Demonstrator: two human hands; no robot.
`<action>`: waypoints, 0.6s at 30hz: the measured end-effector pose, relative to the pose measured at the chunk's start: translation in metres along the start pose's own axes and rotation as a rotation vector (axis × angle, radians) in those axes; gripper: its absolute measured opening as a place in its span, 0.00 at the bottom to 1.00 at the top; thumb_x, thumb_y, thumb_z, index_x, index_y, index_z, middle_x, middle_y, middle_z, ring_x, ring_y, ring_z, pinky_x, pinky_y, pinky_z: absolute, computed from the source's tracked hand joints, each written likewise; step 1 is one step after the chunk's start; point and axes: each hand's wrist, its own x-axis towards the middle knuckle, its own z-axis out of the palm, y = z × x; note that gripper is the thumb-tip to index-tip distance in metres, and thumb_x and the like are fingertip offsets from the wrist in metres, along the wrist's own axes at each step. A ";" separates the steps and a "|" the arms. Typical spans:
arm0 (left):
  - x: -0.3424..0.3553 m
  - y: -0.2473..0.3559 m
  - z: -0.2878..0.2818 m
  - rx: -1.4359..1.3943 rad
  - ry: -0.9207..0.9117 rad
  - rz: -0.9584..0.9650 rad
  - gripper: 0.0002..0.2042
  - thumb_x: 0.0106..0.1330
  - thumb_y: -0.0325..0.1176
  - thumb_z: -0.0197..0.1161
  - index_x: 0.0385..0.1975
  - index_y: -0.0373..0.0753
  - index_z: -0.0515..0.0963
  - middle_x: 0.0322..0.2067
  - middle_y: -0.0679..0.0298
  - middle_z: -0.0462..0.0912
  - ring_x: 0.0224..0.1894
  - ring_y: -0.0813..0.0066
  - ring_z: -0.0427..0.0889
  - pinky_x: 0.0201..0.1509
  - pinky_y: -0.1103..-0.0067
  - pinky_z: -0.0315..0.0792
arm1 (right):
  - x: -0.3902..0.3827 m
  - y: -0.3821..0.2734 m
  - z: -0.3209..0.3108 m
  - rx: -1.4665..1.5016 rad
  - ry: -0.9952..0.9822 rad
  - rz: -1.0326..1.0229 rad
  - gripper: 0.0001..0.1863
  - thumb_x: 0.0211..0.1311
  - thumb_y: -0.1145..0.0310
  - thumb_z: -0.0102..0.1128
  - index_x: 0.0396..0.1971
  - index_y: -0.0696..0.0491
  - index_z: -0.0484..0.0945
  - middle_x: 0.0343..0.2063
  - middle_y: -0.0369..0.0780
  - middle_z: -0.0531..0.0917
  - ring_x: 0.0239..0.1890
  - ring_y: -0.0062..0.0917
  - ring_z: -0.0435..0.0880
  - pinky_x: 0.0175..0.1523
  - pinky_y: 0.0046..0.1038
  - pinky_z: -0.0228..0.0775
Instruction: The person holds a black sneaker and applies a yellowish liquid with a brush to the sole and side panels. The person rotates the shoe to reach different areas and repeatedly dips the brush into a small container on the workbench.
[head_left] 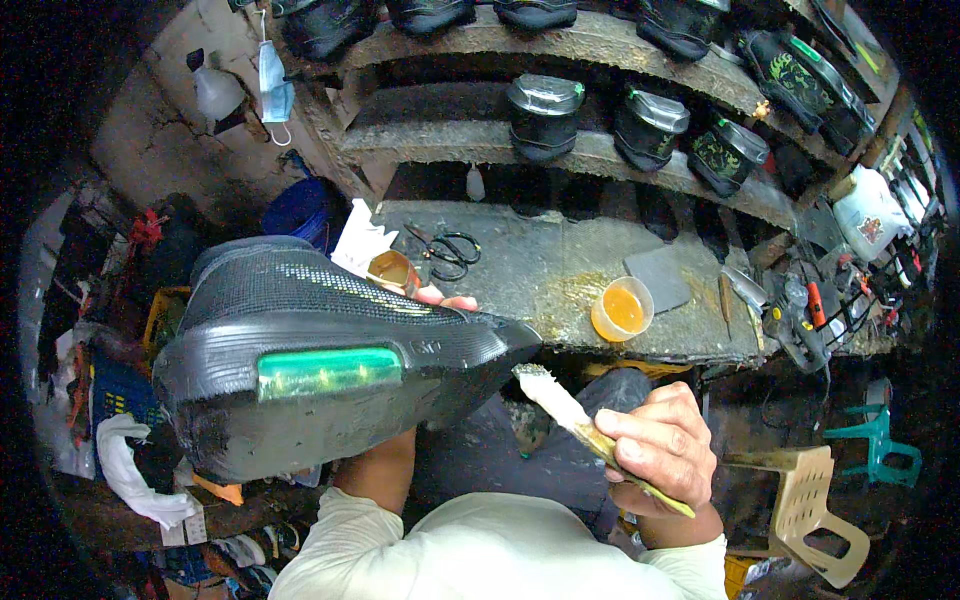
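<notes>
A large black shoe (280,425) with a mesh upper and a green translucent insert in its thick sole is held up on its side at the left. Its toe points right. Behind it, my left hand (447,298) is closed round the upper; only some fingertips show above the edge. My right hand (662,450) grips a flat brush (555,400) with pale, caked bristles. The brush tip is just below and right of the toe, with a small gap between them. Beyond, on the bench, stands a clear cup of orange liquid (622,309).
Black-handled scissors (455,255), a brown cup (395,270) and a grey flat piece (657,278) lie on the worn bench (540,260). Shelves (440,135) above carry several black shoes. Hand tools (795,315) crowd the right end. A beige chair (815,500) stands lower right.
</notes>
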 end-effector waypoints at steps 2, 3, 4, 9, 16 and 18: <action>0.006 0.001 0.013 -0.043 0.028 -0.002 0.23 0.76 0.46 0.57 0.64 0.40 0.74 0.63 0.46 0.75 0.70 0.32 0.65 0.73 0.36 0.58 | 0.002 -0.001 -0.001 -0.006 -0.033 -0.007 0.26 0.50 0.70 0.78 0.51 0.50 0.81 0.48 0.43 0.89 0.36 0.27 0.85 0.38 0.32 0.71; 0.008 -0.001 0.020 -0.024 0.052 0.036 0.23 0.76 0.46 0.56 0.64 0.40 0.74 0.62 0.46 0.76 0.70 0.32 0.66 0.73 0.36 0.59 | 0.004 -0.001 0.000 -0.003 -0.025 -0.015 0.22 0.53 0.69 0.76 0.50 0.50 0.83 0.49 0.42 0.89 0.35 0.26 0.83 0.37 0.32 0.69; 0.009 -0.003 0.026 0.016 0.070 0.059 0.23 0.76 0.46 0.56 0.64 0.40 0.74 0.62 0.47 0.76 0.70 0.32 0.66 0.73 0.37 0.59 | 0.005 -0.002 -0.001 -0.009 -0.039 -0.033 0.21 0.53 0.69 0.76 0.49 0.50 0.83 0.49 0.42 0.89 0.35 0.26 0.83 0.37 0.31 0.69; 0.014 -0.013 0.042 0.055 0.041 0.156 0.23 0.76 0.48 0.56 0.64 0.42 0.75 0.62 0.50 0.77 0.68 0.33 0.68 0.73 0.40 0.60 | 0.008 -0.003 0.002 -0.034 -0.060 -0.079 0.19 0.52 0.67 0.74 0.47 0.49 0.85 0.49 0.41 0.89 0.33 0.24 0.82 0.36 0.30 0.66; 0.013 -0.007 0.043 0.109 0.064 0.127 0.22 0.76 0.47 0.55 0.64 0.43 0.74 0.62 0.48 0.77 0.67 0.31 0.70 0.71 0.39 0.64 | 0.007 0.000 0.003 -0.065 -0.065 -0.062 0.20 0.52 0.68 0.75 0.47 0.49 0.84 0.48 0.41 0.89 0.32 0.24 0.81 0.36 0.30 0.66; 0.014 -0.013 0.045 0.082 0.063 0.182 0.21 0.77 0.46 0.55 0.63 0.42 0.74 0.62 0.48 0.77 0.67 0.31 0.70 0.70 0.38 0.65 | 0.005 0.000 0.003 -0.082 -0.058 -0.058 0.20 0.52 0.68 0.74 0.47 0.50 0.84 0.48 0.41 0.89 0.32 0.23 0.80 0.36 0.30 0.65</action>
